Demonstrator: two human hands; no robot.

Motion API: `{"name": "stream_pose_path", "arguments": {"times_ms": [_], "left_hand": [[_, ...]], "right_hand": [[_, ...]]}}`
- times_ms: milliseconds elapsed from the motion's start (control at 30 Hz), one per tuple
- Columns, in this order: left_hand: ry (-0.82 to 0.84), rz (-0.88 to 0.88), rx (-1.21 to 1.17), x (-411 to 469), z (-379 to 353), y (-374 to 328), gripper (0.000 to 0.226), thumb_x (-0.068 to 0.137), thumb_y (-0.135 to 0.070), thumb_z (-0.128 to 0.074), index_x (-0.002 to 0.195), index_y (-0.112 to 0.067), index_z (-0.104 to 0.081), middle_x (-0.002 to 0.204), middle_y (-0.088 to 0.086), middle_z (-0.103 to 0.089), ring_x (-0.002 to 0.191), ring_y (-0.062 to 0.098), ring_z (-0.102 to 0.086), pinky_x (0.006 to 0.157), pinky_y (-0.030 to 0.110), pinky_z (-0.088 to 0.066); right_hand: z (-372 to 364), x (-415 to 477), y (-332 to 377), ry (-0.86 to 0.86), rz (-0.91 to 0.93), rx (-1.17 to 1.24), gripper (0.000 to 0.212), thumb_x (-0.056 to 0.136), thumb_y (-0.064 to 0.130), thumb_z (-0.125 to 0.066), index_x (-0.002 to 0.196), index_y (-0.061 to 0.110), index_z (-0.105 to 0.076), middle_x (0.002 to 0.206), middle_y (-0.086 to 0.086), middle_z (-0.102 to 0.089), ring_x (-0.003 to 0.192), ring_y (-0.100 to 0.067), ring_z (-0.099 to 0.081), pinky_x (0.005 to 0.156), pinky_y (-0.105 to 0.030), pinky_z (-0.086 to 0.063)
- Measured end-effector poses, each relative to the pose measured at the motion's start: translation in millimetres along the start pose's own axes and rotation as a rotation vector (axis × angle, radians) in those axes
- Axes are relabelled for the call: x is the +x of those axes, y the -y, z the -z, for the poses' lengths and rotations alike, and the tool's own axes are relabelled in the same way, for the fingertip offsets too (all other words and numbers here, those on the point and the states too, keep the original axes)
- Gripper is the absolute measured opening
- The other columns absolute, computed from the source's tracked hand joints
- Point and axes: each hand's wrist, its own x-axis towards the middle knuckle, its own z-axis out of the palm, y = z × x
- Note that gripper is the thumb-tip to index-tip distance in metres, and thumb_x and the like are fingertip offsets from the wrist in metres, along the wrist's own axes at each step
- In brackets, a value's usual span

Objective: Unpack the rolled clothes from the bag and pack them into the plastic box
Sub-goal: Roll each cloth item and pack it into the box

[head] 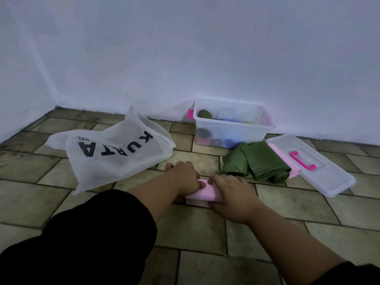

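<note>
Both hands, left hand and right hand, pressed on soft pink cloth roll on tiled floor; best kept tight before lifting toward clear plastic box.

Both arms reach forward — left hand and right hand palm-down, fingers curled.
</note>
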Motion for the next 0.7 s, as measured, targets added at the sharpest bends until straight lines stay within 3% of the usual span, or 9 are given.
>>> {"name": "stream_pose_path", "arguments": {"times_ms": [67, 167, 233, 367, 500, 600, 700], "left_hand": [[-0.005, 0.068, 0.012, 2.0, 0.9, -0.2, 0.057, 0.086, -0.066, -0.033, 0.124, -0.030, -0.056, 0.130, 0.008, -0.043, 0.119, 0.027, -0.040, 0.096, 0.048, -0.032], [-0.123, 0.254, -0.088, -1.4, 3.3, 1.0, 0.070, 0.079, -0.074, -0.039, 0.126, -0.023, -0.048, 0.132, 0.013, -0.040, 0.113, 0.030, -0.049, 0.089, 0.044, -0.043], [-0.135, 0.360, -0.322, -4.8, 5.7, -1.2, 0.070, 0.081, -0.069, -0.043, 0.128, -0.018, -0.043, 0.130, 0.014, -0.045, 0.112, 0.031, -0.051, 0.087, 0.040, -0.044], [0.016, 0.501, -0.880, -10.7, 8.7, -23.1, 0.064, 0.089, -0.045, -0.052, 0.139, -0.013, -0.029, 0.129, 0.020, -0.047, 0.101, 0.035, -0.060, 0.083, 0.043, -0.053], [-0.112, 0.476, -1.012, -11.6, 2.3, -38.1, 0.065, 0.089, -0.033, -0.057, 0.143, -0.016, -0.026, 0.140, 0.017, -0.037, 0.117, 0.033, -0.049, 0.091, 0.038, -0.048], [-0.174, 0.442, -1.241, -11.2, -2.2, -38.9, 0.064, 0.086, -0.023, -0.062, 0.142, -0.025, -0.032, 0.138, 0.014, -0.040, 0.116, 0.032, -0.049, 0.094, 0.042, -0.048], [-0.204, 0.400, -1.443, -9.7, -3.7, -35.6, 0.057, 0.082, -0.013, -0.064, 0.132, -0.031, -0.043, 0.130, 0.012, -0.046, 0.108, 0.034, -0.053, 0.088, 0.049, -0.052]], "right_hand": [[-1.2, 0.5, -0.4, 0.002, 0.005, -0.057, 0.043, 0.074, 0.045, -0.054, 0.115, 0.032, -0.048, 0.106, 0.006, -0.061, 0.098, -0.019, -0.055, 0.087, -0.032, -0.035], [4.0, 8.8, 1.4, -0.005, -0.043, -0.010, 0.038, 0.079, 0.039, -0.057, 0.116, 0.028, -0.052, 0.104, -0.001, -0.067, 0.092, -0.024, -0.061, 0.071, -0.029, -0.036], [8.5, 13.9, 3.7, 0.062, -0.130, 0.095, 0.034, 0.083, 0.037, -0.058, 0.114, 0.024, -0.053, 0.101, -0.005, -0.067, 0.088, -0.026, -0.061, 0.065, -0.028, -0.036], [11.0, 17.3, 11.6, 0.129, -0.266, 0.297, 0.029, 0.084, 0.031, -0.061, 0.110, 0.016, -0.059, 0.100, -0.007, -0.066, 0.087, -0.023, -0.059, 0.064, -0.026, -0.038], [6.5, 11.8, 19.7, 0.102, -0.372, 0.577, 0.013, 0.083, 0.028, -0.067, 0.090, 0.019, -0.060, 0.080, 0.005, -0.062, 0.069, -0.008, -0.054, 0.054, -0.019, -0.035], [4.9, 4.7, 22.3, 0.072, -0.458, 0.817, 0.018, 0.081, 0.027, -0.070, 0.095, 0.017, -0.064, 0.087, 0.002, -0.069, 0.076, -0.010, -0.063, 0.061, -0.022, -0.046], [9.1, 2.2, 21.4, 0.084, -0.565, 1.112, 0.020, 0.082, 0.029, -0.069, 0.095, 0.014, -0.065, 0.091, -0.004, -0.071, 0.076, -0.015, -0.067, 0.061, -0.025, -0.048]]}}
